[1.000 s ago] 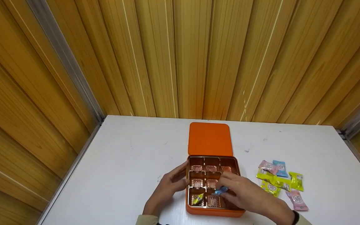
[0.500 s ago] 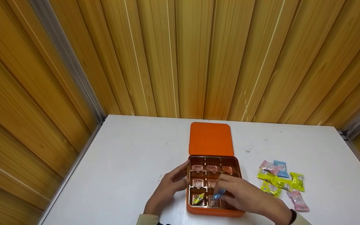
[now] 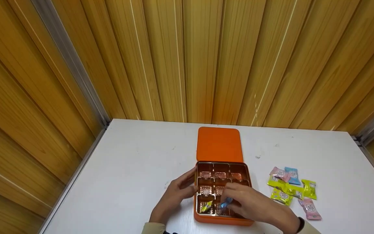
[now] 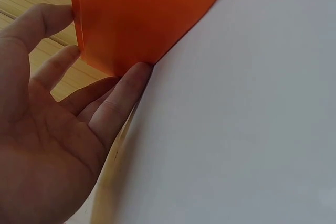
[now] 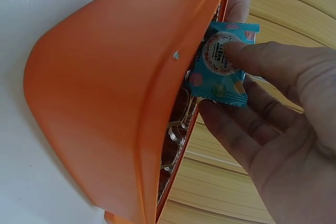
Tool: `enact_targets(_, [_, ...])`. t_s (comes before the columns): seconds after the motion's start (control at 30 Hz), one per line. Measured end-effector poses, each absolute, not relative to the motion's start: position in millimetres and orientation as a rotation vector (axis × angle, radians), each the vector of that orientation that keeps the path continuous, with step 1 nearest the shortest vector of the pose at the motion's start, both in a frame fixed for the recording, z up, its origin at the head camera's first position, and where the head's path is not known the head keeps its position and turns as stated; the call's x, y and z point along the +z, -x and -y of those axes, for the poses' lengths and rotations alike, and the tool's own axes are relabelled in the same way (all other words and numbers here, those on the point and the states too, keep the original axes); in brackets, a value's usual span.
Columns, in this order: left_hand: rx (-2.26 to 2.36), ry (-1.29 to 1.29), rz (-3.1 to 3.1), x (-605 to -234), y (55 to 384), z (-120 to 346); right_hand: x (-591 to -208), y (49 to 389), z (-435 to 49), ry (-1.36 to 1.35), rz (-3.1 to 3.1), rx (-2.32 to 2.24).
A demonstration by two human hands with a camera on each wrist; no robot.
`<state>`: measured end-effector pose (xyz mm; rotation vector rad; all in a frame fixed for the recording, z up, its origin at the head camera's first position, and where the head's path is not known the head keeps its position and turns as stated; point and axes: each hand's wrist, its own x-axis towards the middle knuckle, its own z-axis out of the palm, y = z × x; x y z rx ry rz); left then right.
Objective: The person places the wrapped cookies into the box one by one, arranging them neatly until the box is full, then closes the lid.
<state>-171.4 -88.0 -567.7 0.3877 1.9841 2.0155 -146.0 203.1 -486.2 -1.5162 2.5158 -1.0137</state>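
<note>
An orange tin [image 3: 223, 221] with a brown divided tray [image 3: 213, 187] inside stands on the table. My left hand [image 3: 176, 194] rests its fingertips along the tin's left side; in the left wrist view those fingers reach the orange wall [image 4: 142, 19] low down. My right hand [image 3: 250, 201] pinches a blue wrapped candy [image 5: 210, 80] between thumb and fingers. In the head view that candy is over the front middle compartment, partly hidden by the fingers. One yellow wrapped candy [image 3: 206, 206] lies slanted in the front left compartment. The right hand covers the front right compartment.
The flat orange lid [image 3: 219, 144] lies behind the tin. To the right, a loose group of wrapped candies lies on the white table [image 3: 135, 172]: several yellow ones [image 3: 309, 189], two pink [image 3: 309, 209], one blue [image 3: 292, 175]. A wood-patterned wall [image 3: 200, 65] rises behind.
My right hand has shifted slightly left and the blue candy has dipped toward the front middle compartment. The left hand stays at the tin's side.
</note>
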Motion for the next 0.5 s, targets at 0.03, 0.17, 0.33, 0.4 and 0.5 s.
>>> enact_targets(0.03, [2.013, -0.384, -1.986, -567.5, 171.4, 88.0, -486.4, 146.2, -203.1, 1.509, -2.516, -1.006])
enact_targets(0.17, [2.023, -0.392, -1.986, -566.8, 170.8, 88.4, -486.3, 146.3, -203.1, 1.493, -2.513, -0.983])
enact_targets(0.33, [2.041, -0.426, -1.977, -565.9, 170.0, 88.4, -486.2, 146.0, -202.5, 1.472, -2.518, -0.958])
enact_targets(0.4, [2.043, -0.427, -1.975, -565.5, 169.8, 88.5, -486.5, 145.8, -202.5, 1.463, -2.520, -0.948])
enact_targets(0.5, [2.045, -0.432, -1.969, -565.2, 169.6, 88.9, -487.1, 145.3, -202.4, 1.450, -2.518, -0.940])
